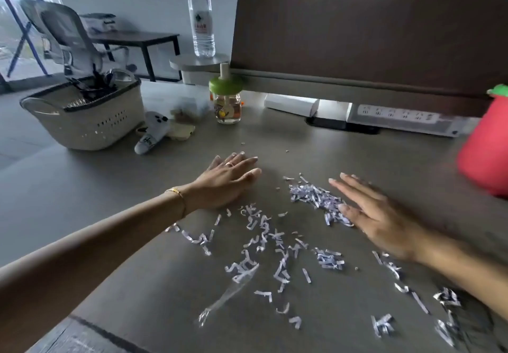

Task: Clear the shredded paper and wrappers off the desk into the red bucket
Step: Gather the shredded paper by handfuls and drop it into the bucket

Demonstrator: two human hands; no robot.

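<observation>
Left hand [229,181]: flat on the surface [82,201], fingers straight.
Right hand [376,215]: flat, fingers straight, touching a paper pile [316,197].
Paper: spread between hands.
Bucket [485,149]: far right.

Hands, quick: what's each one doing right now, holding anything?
Left hand: open, flat on the desk, holding nothing.
Right hand: open, fingers straight, against the shredded paper pile, holding nothing.
</observation>
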